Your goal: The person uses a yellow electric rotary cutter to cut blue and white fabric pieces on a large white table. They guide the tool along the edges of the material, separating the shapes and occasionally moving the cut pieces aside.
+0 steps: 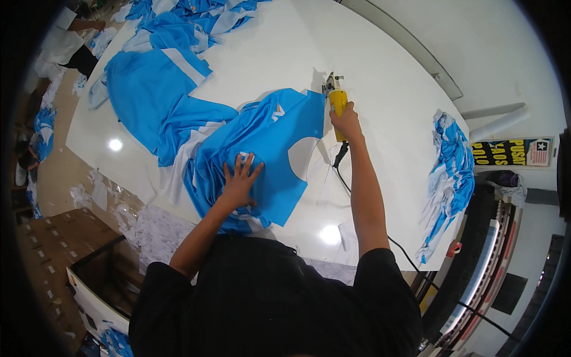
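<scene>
A stack of blue and white fabric pieces (279, 181) with a curved cut-out edge lies on the white table (256, 53). My left hand (241, 184) presses on this fabric with fingers spread. My right hand (348, 122) grips a yellow electric rotary cutter (336, 101) by its body; its blade head is at the upper right corner of the fabric, and a black cord (345, 184) runs from it down to the right. Another bunched blue piece (137, 95) adjoins the fabric on the left.
Fabric heaps lie at the back (172, 18) and along the table's right edge (449, 166). Another person (68, 44) stands at upper left. Cardboard (53, 256), paper scraps and a bin are at lower left; long rolls (485, 279) are at right.
</scene>
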Demonstrator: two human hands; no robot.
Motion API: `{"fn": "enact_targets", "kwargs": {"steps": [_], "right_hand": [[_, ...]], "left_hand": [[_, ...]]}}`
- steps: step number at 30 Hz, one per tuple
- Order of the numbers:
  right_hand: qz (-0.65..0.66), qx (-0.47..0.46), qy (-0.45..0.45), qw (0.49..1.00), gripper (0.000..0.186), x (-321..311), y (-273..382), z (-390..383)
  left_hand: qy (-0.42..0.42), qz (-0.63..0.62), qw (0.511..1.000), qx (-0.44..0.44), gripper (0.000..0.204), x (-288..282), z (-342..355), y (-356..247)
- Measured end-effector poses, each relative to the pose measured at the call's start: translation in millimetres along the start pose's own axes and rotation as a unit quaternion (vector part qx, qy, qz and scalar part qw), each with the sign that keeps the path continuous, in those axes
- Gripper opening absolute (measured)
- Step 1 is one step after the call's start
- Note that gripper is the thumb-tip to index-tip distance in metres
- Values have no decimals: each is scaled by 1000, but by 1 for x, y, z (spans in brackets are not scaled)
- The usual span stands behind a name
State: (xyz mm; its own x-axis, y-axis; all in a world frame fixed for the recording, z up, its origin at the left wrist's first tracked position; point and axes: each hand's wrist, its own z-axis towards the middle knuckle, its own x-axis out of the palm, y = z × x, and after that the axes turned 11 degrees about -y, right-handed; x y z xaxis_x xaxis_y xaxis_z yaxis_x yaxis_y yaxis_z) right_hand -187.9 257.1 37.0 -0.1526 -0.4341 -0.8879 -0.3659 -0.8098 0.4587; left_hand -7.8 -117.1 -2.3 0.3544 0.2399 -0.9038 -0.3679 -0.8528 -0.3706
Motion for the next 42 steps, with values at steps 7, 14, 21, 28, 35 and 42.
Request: {"fn": "enact_targets", "kwargs": {"steps": [7,14,21,28,35,42], "right_hand": [[55,68,-45,995,65,-35,-92,-64],[224,246,-100,938,48,-125,-159,-177],[247,271,-170,914,49,-180,-245,-237],[253,317,-166,899,51,-204,-305,-280],[242,325,-141,904,57,-183,-323,-296],[242,279,-100,924,53,-167,-306,-294]], "left_hand": [[72,-9,997,-17,90,-17,-17,-11],[-316,79,929,-176,76,37,130,5],[-57,46,947,312,97,57,216,-175],[198,77,956,204,92,56,340,-288],[-229,106,960,125,85,64,430,-251],[-6,150,973,176,119,51,274,-229]]}}
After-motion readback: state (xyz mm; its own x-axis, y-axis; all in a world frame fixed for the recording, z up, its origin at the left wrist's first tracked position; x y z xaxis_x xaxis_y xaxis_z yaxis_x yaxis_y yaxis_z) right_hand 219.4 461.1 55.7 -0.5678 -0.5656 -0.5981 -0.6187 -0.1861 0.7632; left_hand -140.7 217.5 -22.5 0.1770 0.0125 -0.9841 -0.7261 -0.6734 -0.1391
